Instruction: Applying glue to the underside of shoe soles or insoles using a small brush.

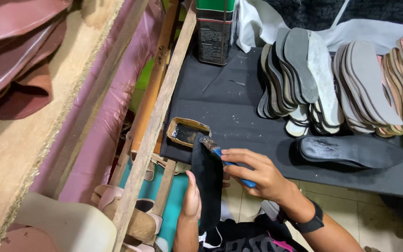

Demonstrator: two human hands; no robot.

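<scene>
The left hand (192, 203) props a black insole (207, 184) upright at the counter (239, 116) edge, grip closed on it, so the right hand (257, 175), clamping a blue-handled brush (220, 154), can reach the glue tin (187, 132) nearby.

Materials on my bench: matt cloth, rough wood, glossy glue.

I see the black sole piece (207, 179) looks matt and soft, the brush (225, 161) has a blue plastic handle, the small tray (187, 132) holds glossy dark glue, the table cover (232, 100) is matt black cloth, and the frame (157, 116) is rough bare wood.
</scene>
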